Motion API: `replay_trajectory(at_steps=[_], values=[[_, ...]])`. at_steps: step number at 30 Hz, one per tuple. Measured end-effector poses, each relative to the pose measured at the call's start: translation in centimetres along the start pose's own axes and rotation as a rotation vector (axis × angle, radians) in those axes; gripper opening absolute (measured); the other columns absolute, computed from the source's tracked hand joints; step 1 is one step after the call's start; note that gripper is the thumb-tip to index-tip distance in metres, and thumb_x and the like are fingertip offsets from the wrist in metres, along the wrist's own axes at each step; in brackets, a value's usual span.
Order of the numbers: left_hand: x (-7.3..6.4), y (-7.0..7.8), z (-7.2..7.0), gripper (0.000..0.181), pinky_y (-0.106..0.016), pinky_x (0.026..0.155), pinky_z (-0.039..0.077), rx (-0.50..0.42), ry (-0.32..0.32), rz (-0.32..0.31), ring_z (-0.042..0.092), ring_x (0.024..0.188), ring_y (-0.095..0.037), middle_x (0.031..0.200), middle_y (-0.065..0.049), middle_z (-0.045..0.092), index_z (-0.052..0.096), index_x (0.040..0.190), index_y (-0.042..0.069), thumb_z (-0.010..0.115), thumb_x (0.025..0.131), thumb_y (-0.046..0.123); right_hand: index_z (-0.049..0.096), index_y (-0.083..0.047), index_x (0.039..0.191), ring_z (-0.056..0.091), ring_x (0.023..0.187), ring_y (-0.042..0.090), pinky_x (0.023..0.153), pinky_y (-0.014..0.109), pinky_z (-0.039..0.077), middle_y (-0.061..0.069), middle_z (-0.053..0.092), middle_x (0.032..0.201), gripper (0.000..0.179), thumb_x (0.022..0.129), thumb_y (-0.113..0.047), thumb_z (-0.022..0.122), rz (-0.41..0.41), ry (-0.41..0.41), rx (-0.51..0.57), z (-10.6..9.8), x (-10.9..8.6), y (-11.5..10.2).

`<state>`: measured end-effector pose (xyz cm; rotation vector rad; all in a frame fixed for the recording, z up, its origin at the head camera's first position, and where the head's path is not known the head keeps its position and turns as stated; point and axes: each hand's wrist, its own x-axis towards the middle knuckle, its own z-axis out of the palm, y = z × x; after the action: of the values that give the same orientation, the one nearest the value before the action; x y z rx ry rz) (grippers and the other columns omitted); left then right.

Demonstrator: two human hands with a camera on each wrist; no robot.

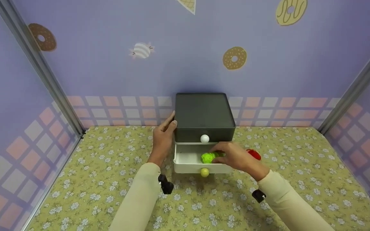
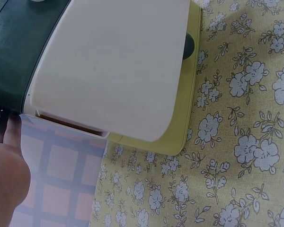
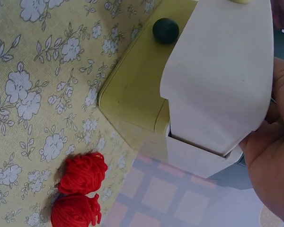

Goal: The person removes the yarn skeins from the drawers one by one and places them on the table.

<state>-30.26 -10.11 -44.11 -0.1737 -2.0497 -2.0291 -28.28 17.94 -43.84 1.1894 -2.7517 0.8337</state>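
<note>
A small drawer cabinet [image 1: 204,110] with a dark top stands against the back wall. Its white middle drawer [image 1: 188,168], with a yellow knob [image 1: 205,172], is pulled out. Inside lies a bright green yarn bundle [image 1: 207,158], which my right hand [image 1: 236,157] pinches between thumb and fingers; part of it is hidden by the hand. In the right wrist view the drawer front hides the fingertips. My left hand [image 1: 164,139] rests against the cabinet's left side, its fingers extended along the dark upper section.
Red yarn [image 3: 83,174] lies on the flowered tablecloth to the cabinet's right. Below the white drawer is a yellow drawer [image 3: 132,94] with a dark green knob [image 3: 165,30]. The dark top drawer has a white knob [image 1: 205,138]. Patterned walls enclose the back and sides.
</note>
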Motion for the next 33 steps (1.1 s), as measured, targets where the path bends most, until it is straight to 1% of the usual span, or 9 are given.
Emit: replay_trajectory(at_steps=[3, 6, 9, 12, 15, 19, 23, 29, 33], values=[[0.1, 0.1, 0.1, 0.045, -0.035, 0.069, 0.037, -0.003, 0.003, -0.001, 0.033, 0.064, -0.016, 0.165, 0.006, 0.043, 0.054, 0.158, 0.028, 0.057, 0.113, 0.030, 0.079, -0.005, 0.119, 0.071, 0.100, 0.025, 0.084, 0.044, 0.059, 0.007, 0.076, 0.113, 0.030, 0.092, -0.015, 0.086, 0.008, -0.010, -0.019, 0.0, 0.3, 0.0], [0.1, 0.1, 0.1, 0.045, -0.034, 0.073, 0.039, -0.005, 0.005, 0.002, 0.038, 0.066, -0.015, 0.164, 0.006, 0.044, 0.054, 0.158, 0.028, 0.058, 0.113, 0.030, 0.080, -0.004, 0.119, 0.072, 0.099, 0.024, 0.083, 0.044, 0.059, 0.008, 0.076, 0.112, 0.030, 0.092, -0.014, 0.086, 0.005, -0.020, -0.025, 0.0, 0.5, 0.0], [0.2, 0.1, 0.1, 0.045, -0.035, 0.085, 0.041, -0.004, 0.002, 0.003, 0.056, 0.094, -0.012, 0.165, 0.005, 0.044, 0.054, 0.158, 0.029, 0.057, 0.113, 0.031, 0.080, -0.004, 0.119, 0.072, 0.097, 0.023, 0.083, 0.045, 0.059, 0.008, 0.077, 0.112, 0.030, 0.092, -0.013, 0.086, 0.003, -0.031, -0.027, 0.0, 0.7, 0.0], [0.2, 0.1, 0.0, 0.045, -0.037, 0.091, 0.040, -0.004, -0.006, 0.010, 0.055, 0.117, -0.014, 0.167, 0.001, 0.041, 0.054, 0.159, 0.027, 0.057, 0.113, 0.031, 0.080, -0.004, 0.119, 0.072, 0.097, 0.022, 0.083, 0.045, 0.059, 0.007, 0.077, 0.112, 0.030, 0.092, -0.012, 0.086, -0.005, -0.039, -0.023, 0.0, 0.8, 0.1], [0.1, 0.2, 0.0, 0.046, -0.034, 0.085, 0.041, 0.001, -0.012, 0.017, 0.056, 0.092, -0.014, 0.168, -0.001, 0.040, 0.052, 0.160, 0.025, 0.056, 0.114, 0.030, 0.081, -0.004, 0.118, 0.072, 0.096, 0.021, 0.082, 0.045, 0.059, 0.007, 0.077, 0.112, 0.029, 0.091, -0.011, 0.086, -0.008, -0.033, 0.001, 0.0, 0.8, 0.3], [0.0, 0.1, 0.0, 0.047, -0.031, 0.065, 0.038, 0.004, -0.011, 0.020, 0.029, 0.057, -0.014, 0.162, -0.005, 0.048, 0.052, 0.160, 0.023, 0.056, 0.114, 0.030, 0.081, -0.006, 0.118, 0.070, 0.093, 0.018, 0.080, 0.042, 0.058, 0.005, 0.077, 0.111, 0.028, 0.092, -0.013, 0.086, 0.009, -0.021, 0.043, 0.2, 0.7, 0.5], [0.0, 0.1, 0.0, 0.047, -0.030, 0.077, 0.042, -0.001, -0.010, 0.015, 0.036, 0.064, -0.015, 0.163, -0.005, 0.047, 0.052, 0.160, 0.023, 0.056, 0.114, 0.030, 0.081, -0.008, 0.120, 0.068, 0.091, 0.015, 0.079, 0.039, 0.057, 0.002, 0.076, 0.111, 0.028, 0.093, -0.017, 0.086, 0.060, -0.013, 0.082, 0.3, 0.5, 0.4], [0.1, 0.0, 0.1, 0.047, -0.037, 0.092, 0.040, -0.017, -0.010, 0.019, 0.052, 0.109, -0.010, 0.168, -0.002, 0.040, 0.053, 0.159, 0.022, 0.057, 0.113, 0.029, 0.082, -0.009, 0.121, 0.069, 0.095, 0.016, 0.082, 0.040, 0.058, 0.003, 0.077, 0.113, 0.030, 0.093, -0.019, 0.086, 0.062, 0.031, 0.098, 0.5, 0.1, 0.3], [0.2, -0.1, 0.1, 0.047, -0.032, 0.082, 0.042, -0.016, -0.008, 0.021, 0.053, 0.091, -0.008, 0.167, -0.002, 0.041, 0.053, 0.159, 0.022, 0.058, 0.113, 0.030, 0.082, -0.009, 0.120, 0.071, 0.097, 0.020, 0.082, 0.043, 0.059, 0.004, 0.077, 0.113, 0.029, 0.093, -0.019, 0.086, 0.050, 0.077, 0.094, 0.3, -0.3, 0.1]])
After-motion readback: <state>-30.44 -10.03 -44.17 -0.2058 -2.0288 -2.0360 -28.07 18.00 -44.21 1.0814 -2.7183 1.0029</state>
